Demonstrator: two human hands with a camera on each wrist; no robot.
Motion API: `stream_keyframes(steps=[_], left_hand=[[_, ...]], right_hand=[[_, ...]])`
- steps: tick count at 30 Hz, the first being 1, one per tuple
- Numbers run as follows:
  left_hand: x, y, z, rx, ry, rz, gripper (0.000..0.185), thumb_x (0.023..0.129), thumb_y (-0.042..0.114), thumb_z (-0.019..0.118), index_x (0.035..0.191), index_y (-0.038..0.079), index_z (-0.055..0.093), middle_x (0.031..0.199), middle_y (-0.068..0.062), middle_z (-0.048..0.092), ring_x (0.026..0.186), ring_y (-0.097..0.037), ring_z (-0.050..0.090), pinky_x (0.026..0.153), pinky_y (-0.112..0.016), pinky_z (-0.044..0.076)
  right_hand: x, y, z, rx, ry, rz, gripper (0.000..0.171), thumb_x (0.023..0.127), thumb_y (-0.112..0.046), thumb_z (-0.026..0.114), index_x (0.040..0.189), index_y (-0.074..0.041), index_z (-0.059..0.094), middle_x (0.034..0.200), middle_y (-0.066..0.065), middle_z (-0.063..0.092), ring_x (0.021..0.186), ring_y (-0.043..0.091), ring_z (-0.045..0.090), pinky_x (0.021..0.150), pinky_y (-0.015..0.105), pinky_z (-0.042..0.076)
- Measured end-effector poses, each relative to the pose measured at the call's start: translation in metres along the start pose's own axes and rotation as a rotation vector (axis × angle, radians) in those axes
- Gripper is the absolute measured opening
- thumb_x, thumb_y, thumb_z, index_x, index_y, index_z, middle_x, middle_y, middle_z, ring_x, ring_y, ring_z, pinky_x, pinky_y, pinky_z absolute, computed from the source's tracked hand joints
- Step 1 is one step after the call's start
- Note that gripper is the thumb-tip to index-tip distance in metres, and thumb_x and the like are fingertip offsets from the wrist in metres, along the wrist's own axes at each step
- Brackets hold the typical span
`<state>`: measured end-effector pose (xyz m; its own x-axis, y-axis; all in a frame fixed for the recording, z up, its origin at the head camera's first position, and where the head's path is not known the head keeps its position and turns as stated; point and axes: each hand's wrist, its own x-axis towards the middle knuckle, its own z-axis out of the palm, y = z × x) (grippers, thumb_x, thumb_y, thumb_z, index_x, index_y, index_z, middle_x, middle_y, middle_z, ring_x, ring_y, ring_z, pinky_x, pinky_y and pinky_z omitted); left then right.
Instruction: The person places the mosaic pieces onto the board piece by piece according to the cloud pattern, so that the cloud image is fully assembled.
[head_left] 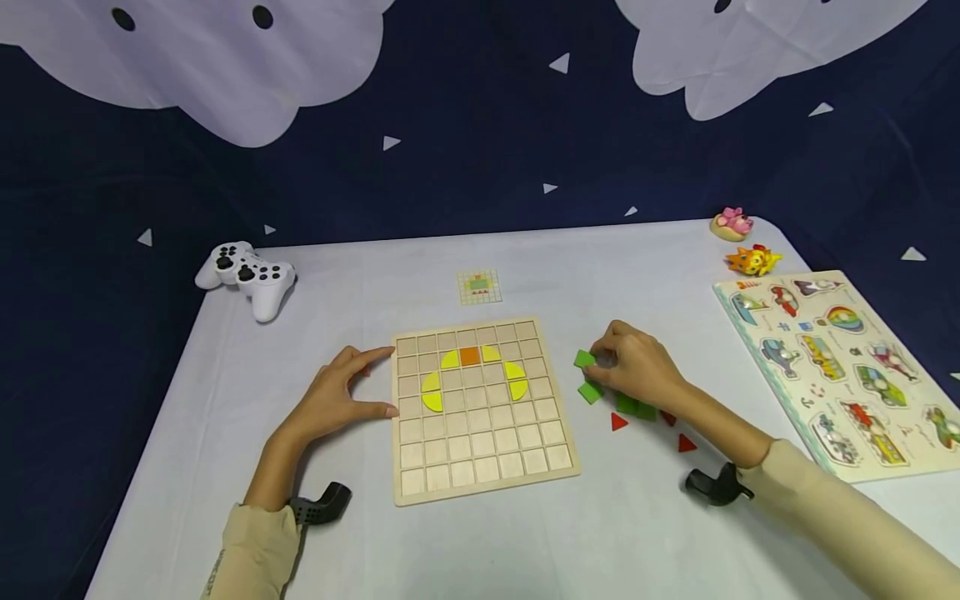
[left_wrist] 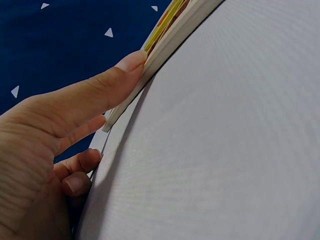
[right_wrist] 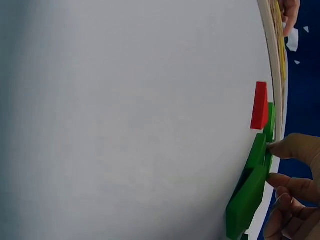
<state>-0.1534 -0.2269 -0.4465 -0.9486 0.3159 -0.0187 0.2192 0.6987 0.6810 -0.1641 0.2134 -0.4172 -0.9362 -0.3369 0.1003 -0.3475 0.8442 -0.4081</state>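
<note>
Right hand: thumb and fingertips (head_left: 630,360) pinch a flat green square tile (head_left: 584,358), just off the board's right edge.
Left hand: spread, not clenched; its thumb and forefinger (head_left: 337,393) touch the left rim of the board without gripping it.
Grid board: a pale wooden square tray of small cells (head_left: 480,443), lying flat between the two hands.
On the grid: an orange square piece (head_left: 469,357) in the upper part, flanked by two yellow rounded pieces (head_left: 491,353); below these, two more yellow ones stand at each side.
Under and near the right hand: other green square tiles (head_left: 590,392) and red triangular pieces (head_left: 686,443), some partly covered.
Beyond the board: a small square pattern card (head_left: 479,286).
Far left: a white game controller with black buttons (head_left: 247,275).
Far right: a pale picture puzzle board (head_left: 840,375); behind it, an orange-yellow toy figure (head_left: 753,261) and a pink toy on a tan base (head_left: 732,223).
Backdrop: dark blue cloth with pale clouds and triangles (head_left: 465,192).
</note>
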Motion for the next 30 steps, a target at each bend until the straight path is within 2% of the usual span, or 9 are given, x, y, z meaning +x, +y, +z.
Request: stream_keyframes(steps=[7, 12, 18, 30], left_hand=[[0.001, 0.0, 0.001, 0.004, 0.001, -0.007, 0.09, 0.066, 0.041, 0.091, 0.144, 0.018, 0.053, 0.095, -0.005, 0.047, 0.086, -0.02, 0.041, 0.08, -0.037, 0.028], [0.001, 0.0, 0.002, 0.005, 0.0, -0.016, 0.09, 0.066, 0.043, 0.091, 0.144, 0.018, 0.053, 0.095, -0.005, 0.048, 0.086, -0.02, 0.041, 0.08, -0.037, 0.028], [-0.001, -0.001, 0.002, 0.014, 0.006, -0.022, 0.091, 0.065, 0.044, 0.091, 0.144, 0.019, 0.053, 0.095, -0.004, 0.047, 0.086, -0.02, 0.042, 0.081, -0.038, 0.028], [0.0, 0.0, 0.0, 0.0, 0.001, -0.034, 0.091, 0.065, 0.043, 0.091, 0.144, 0.02, 0.053, 0.096, -0.005, 0.048, 0.089, -0.02, 0.043, 0.083, -0.039, 0.029]], right_hand=[[0.005, -0.006, 0.004, 0.056, 0.021, -0.024, 0.021, 0.077, -0.018, 0.084, 0.09, -0.003, 0.077, 0.088, 0.004, 0.059, 0.073, 0.016, 0.053, 0.064, 0.029, 0.044], [0.015, -0.025, 0.007, 0.105, 0.01, -0.07, 0.021, 0.077, -0.017, 0.083, 0.09, -0.002, 0.077, 0.086, 0.004, 0.058, 0.072, 0.017, 0.052, 0.062, 0.028, 0.044], [0.028, -0.051, 0.014, 0.133, -0.021, -0.144, 0.02, 0.078, -0.019, 0.083, 0.09, -0.004, 0.077, 0.086, 0.003, 0.057, 0.07, 0.011, 0.048, 0.062, 0.027, 0.042], [0.048, -0.095, 0.036, 0.088, -0.066, -0.305, 0.02, 0.079, -0.022, 0.081, 0.092, -0.007, 0.077, 0.086, -0.002, 0.055, 0.068, 0.007, 0.047, 0.061, 0.024, 0.042]])
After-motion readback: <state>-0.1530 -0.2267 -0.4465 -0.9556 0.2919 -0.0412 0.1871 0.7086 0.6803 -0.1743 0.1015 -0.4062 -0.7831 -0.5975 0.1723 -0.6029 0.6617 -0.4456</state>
